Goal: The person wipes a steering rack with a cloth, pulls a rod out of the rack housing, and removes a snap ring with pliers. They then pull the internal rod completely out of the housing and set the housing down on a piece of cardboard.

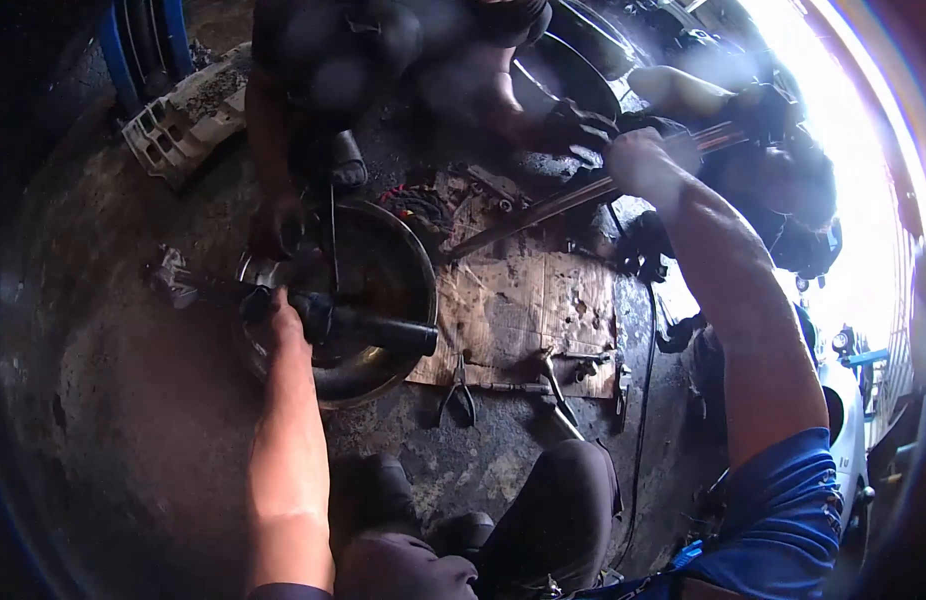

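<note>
My left hand (286,318) is closed on a dark cylindrical part (383,331), which lies across a round metal basin (420,270). Its fingers are partly hidden in shadow. Up at the right, my right hand (638,160) is wrapped round a long metal bar (568,200) that slants down to the left over a stained cardboard sheet (513,290). Just left of my right hand is a co-worker's dark, dirty hand (573,130). The co-worker's other hand (280,228) is at the basin's upper left edge.
Pliers (459,392), a wrench (556,385) and other tools lie along the cardboard's near edge. A black cable (646,400) runs down the floor at its right. A ribbed metal engine part (188,120) sits at the upper left. Another person's arm (683,90) reaches in at the upper right.
</note>
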The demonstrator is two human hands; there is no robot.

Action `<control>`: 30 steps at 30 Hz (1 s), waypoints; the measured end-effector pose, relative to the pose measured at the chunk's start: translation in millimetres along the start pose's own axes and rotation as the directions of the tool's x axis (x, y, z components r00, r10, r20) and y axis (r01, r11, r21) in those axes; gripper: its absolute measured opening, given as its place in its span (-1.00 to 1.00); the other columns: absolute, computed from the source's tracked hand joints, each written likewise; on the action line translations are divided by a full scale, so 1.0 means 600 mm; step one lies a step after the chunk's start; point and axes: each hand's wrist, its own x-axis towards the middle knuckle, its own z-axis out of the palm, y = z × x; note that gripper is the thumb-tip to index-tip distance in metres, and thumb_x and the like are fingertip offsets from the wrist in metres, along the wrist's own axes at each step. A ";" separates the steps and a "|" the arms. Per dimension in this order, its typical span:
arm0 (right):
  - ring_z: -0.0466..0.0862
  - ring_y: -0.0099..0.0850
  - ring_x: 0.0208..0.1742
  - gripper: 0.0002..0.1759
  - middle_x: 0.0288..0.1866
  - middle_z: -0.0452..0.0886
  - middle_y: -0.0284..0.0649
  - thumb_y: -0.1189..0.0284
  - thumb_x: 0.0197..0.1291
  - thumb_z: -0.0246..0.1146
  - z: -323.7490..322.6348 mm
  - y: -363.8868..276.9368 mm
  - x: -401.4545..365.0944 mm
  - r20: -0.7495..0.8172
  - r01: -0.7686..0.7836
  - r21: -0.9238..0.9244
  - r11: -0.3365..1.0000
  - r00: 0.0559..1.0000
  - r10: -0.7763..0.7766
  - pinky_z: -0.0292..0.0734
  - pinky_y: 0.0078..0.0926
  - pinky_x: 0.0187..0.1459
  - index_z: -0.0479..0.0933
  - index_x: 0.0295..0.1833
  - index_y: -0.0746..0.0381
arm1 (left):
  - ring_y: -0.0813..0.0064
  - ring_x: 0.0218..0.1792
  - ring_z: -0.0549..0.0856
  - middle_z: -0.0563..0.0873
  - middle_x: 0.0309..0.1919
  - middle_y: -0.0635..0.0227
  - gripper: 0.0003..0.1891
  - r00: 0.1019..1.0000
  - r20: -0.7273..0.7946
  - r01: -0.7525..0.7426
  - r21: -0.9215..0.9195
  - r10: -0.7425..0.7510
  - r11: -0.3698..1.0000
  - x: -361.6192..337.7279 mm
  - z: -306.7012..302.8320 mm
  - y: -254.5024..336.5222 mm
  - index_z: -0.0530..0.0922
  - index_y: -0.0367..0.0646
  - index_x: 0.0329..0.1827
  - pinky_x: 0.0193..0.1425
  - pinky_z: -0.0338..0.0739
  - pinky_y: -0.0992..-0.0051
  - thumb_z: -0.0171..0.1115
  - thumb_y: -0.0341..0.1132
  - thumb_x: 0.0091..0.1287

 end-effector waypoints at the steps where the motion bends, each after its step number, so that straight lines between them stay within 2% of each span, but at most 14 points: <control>1: 0.74 -0.39 -0.20 -0.87 -0.29 0.73 -0.31 0.36 0.05 0.26 0.004 0.002 0.001 0.015 0.032 -0.023 0.999 0.999 -0.032 0.60 -0.37 -0.32 0.71 -0.29 0.04 | 0.24 0.31 0.38 0.37 0.34 0.14 -0.20 1.000 0.004 -0.001 0.004 0.001 1.000 0.001 0.004 -0.001 0.32 -0.28 0.36 0.33 0.32 0.22 0.21 0.14 0.20; 4: 0.73 -0.38 -0.23 -0.87 -0.29 0.73 -0.30 0.36 0.06 0.26 0.024 0.004 0.002 -0.069 0.028 -0.044 0.999 0.997 -0.031 0.57 -0.35 -0.30 0.70 -0.31 0.06 | 0.25 0.33 0.35 0.34 0.37 0.14 -0.19 0.996 -0.091 0.030 0.074 -0.023 0.997 0.044 -0.002 -0.014 0.31 -0.25 0.37 0.33 0.31 0.18 0.23 0.14 0.18; 8: 0.73 -0.37 -0.26 -0.89 -0.31 0.73 -0.32 0.37 0.06 0.26 0.038 0.004 0.006 -0.062 -0.001 -0.038 0.999 0.998 -0.001 0.52 -0.33 -0.26 0.69 -0.34 0.07 | 0.25 0.29 0.40 0.39 0.33 0.16 -0.20 0.997 0.066 -0.029 -0.077 0.034 0.997 0.107 -0.012 -0.046 0.36 -0.23 0.34 0.30 0.33 0.18 0.24 0.17 0.15; 13: 0.70 -0.34 -0.32 -0.85 -0.41 0.70 -0.32 0.41 0.10 0.19 0.034 0.000 -0.019 -0.155 -0.020 0.033 0.999 0.988 0.025 0.41 -0.21 -0.04 0.66 -0.45 0.03 | 0.24 0.14 0.55 0.52 0.19 0.20 -0.26 0.988 0.153 0.013 -0.137 0.008 0.990 0.001 -0.002 0.004 0.45 -0.20 0.25 0.21 0.44 0.19 0.23 0.18 0.15; 14: 0.68 -0.30 -0.31 -0.81 -0.50 0.66 -0.34 0.43 0.09 0.17 0.059 0.002 -0.015 -0.307 0.018 0.049 0.999 0.952 -0.002 0.36 -0.19 0.04 0.64 -0.51 0.02 | 0.24 0.10 0.57 0.54 0.16 0.21 -0.28 0.997 0.070 0.025 -0.079 -0.020 0.997 -0.017 0.001 0.013 0.47 -0.19 0.23 0.17 0.48 0.20 0.22 0.18 0.16; 15: 0.67 -0.26 -0.24 -0.85 -0.39 0.66 -0.29 0.42 0.10 0.14 0.059 0.003 -0.022 -0.238 0.033 0.081 0.996 0.971 -0.013 0.34 -0.11 0.08 0.64 -0.38 0.08 | 0.25 0.06 0.59 0.56 0.13 0.23 -0.30 0.999 -0.018 0.042 -0.022 -0.043 0.999 -0.026 0.003 0.015 0.48 -0.18 0.21 0.13 0.51 0.22 0.21 0.18 0.16; 17: 0.65 -0.26 -0.18 -0.83 -0.23 0.62 -0.22 0.46 0.01 0.22 0.095 -0.017 -0.059 -0.761 0.170 0.127 0.977 0.649 -0.014 0.37 -0.07 0.10 0.59 -0.22 0.14 | 0.22 0.18 0.52 0.50 0.22 0.19 -0.23 0.991 0.107 0.098 -0.123 -0.085 0.988 0.023 -0.002 -0.002 0.42 -0.17 0.28 0.24 0.41 0.16 0.20 0.22 0.14; 19: 0.63 -0.28 -0.16 -0.78 -0.19 0.59 -0.20 0.48 -0.02 0.28 0.107 -0.029 -0.096 -0.812 0.280 0.304 0.911 0.576 0.094 0.39 -0.12 0.10 0.55 -0.18 0.15 | 0.17 0.33 0.37 0.37 0.36 0.16 -0.14 0.992 -0.086 0.102 0.100 -0.094 0.990 -0.015 0.003 0.012 0.33 -0.14 0.38 0.37 0.20 0.00 0.18 0.28 0.11; 21: 0.61 -0.30 -0.13 -0.71 -0.14 0.57 -0.18 0.50 -0.06 0.33 0.128 -0.042 -0.142 -0.828 0.384 0.456 0.803 0.513 0.225 0.41 -0.17 0.10 0.52 -0.15 0.15 | 0.12 0.43 0.22 0.23 0.44 0.15 -0.07 0.996 0.080 0.027 0.010 -0.028 1.000 0.005 -0.004 -0.003 0.25 -0.11 0.43 0.40 -0.01 -0.16 0.18 0.31 0.08; 23: 0.55 -0.33 0.04 -0.44 -0.04 0.58 -0.18 0.09 0.03 0.42 0.183 -0.062 -0.160 -0.215 0.087 0.975 0.203 0.589 0.779 0.45 -0.33 0.09 0.44 -0.01 0.24 | 0.13 0.43 0.23 0.23 0.45 0.15 -0.08 0.996 0.059 0.073 0.024 -0.074 0.997 -0.024 -0.001 0.015 0.25 -0.11 0.43 0.40 0.00 -0.16 0.18 0.29 0.09; 25: 0.56 -0.31 0.01 -0.34 -0.07 0.57 -0.13 -0.02 -0.01 0.44 0.263 -0.041 -0.134 0.049 0.182 0.974 -0.131 0.397 0.916 0.48 -0.38 0.02 0.44 -0.04 0.30 | 0.16 0.36 0.33 0.32 0.40 0.15 -0.13 0.995 -0.052 0.094 0.115 -0.089 0.989 -0.004 0.000 0.007 0.31 -0.15 0.39 0.40 0.12 -0.02 0.17 0.27 0.11; 27: 0.62 -0.28 -0.15 -0.33 -0.05 0.56 -0.12 -0.03 0.01 0.42 0.293 0.000 -0.116 0.213 0.106 0.952 -0.288 0.445 0.870 0.51 -0.43 -0.07 0.46 -0.04 0.33 | 0.20 0.25 0.46 0.45 0.29 0.16 -0.20 0.989 0.145 0.018 -0.121 0.000 0.993 0.058 -0.005 -0.018 0.42 -0.18 0.30 0.33 0.29 0.14 0.16 0.25 0.12; 29: 0.64 -0.27 -0.25 -0.34 -0.01 0.55 -0.07 0.00 0.07 0.39 0.269 0.037 -0.119 0.579 -0.010 0.644 -0.765 0.659 0.479 0.56 -0.45 -0.18 0.47 0.04 0.34 | 0.24 0.07 0.60 0.59 0.11 0.19 -0.28 0.998 -0.018 0.058 0.017 -0.058 0.998 0.022 0.007 -0.002 0.51 -0.19 0.18 0.18 0.46 0.22 0.18 0.21 0.13; 30: 0.64 -0.27 -0.25 -0.34 -0.01 0.55 -0.07 0.00 0.07 0.39 0.260 0.047 -0.133 0.584 -0.015 0.640 -0.769 0.660 0.473 0.56 -0.45 -0.18 0.47 0.04 0.34 | 0.25 0.00 0.63 0.61 0.05 0.20 -0.30 0.995 0.087 0.044 -0.039 -0.040 0.998 0.030 0.006 -0.006 0.52 -0.21 0.16 0.12 0.50 0.22 0.18 0.20 0.13</control>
